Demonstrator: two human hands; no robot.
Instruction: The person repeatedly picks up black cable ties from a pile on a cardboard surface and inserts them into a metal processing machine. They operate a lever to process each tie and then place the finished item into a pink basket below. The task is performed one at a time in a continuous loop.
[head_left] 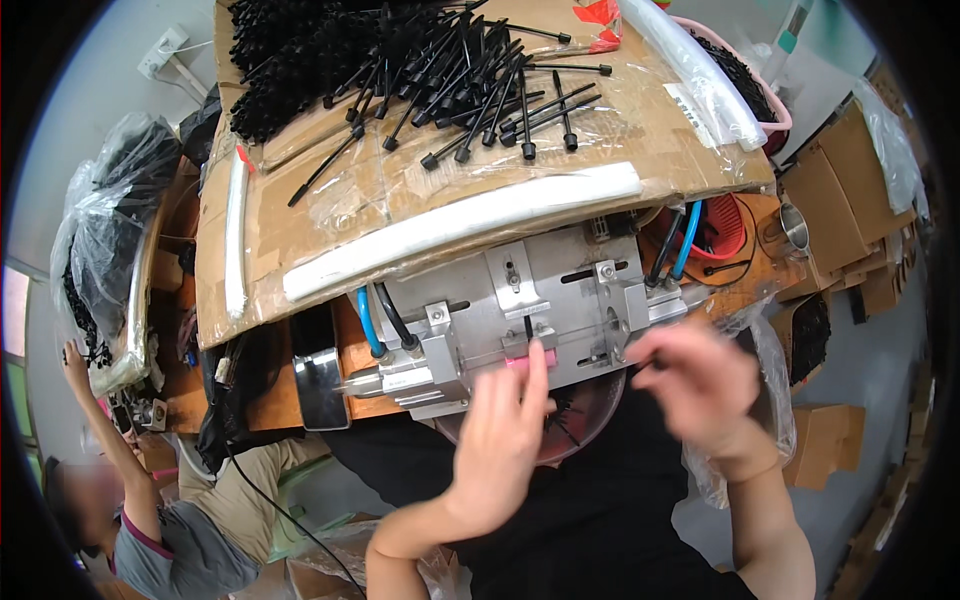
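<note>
A metal fixture [570,300] with cylinders at both sides lies in front of me. A thin black rod [528,326] stands in its middle, beside a small pink piece [517,361]. My left hand [500,445] is at the fixture's front edge, index finger stretched out over the pink piece and holding nothing I can see. To the right, my right hand [705,385] is blurred, fingers curled into a pinch near the right cylinder; a dark bit shows at the fingertips, too smeared to name. Below the fixture, a round bowl [597,425] contains black parts, partly hidden by my left hand.
A cardboard sheet [330,225] above the fixture bears a heap of black rods with knobbed ends [440,80]. Blue hoses [687,240] rise at both sides. A phone [322,390] lies left, a red basket [725,228] right. Another person [180,540] works at left.
</note>
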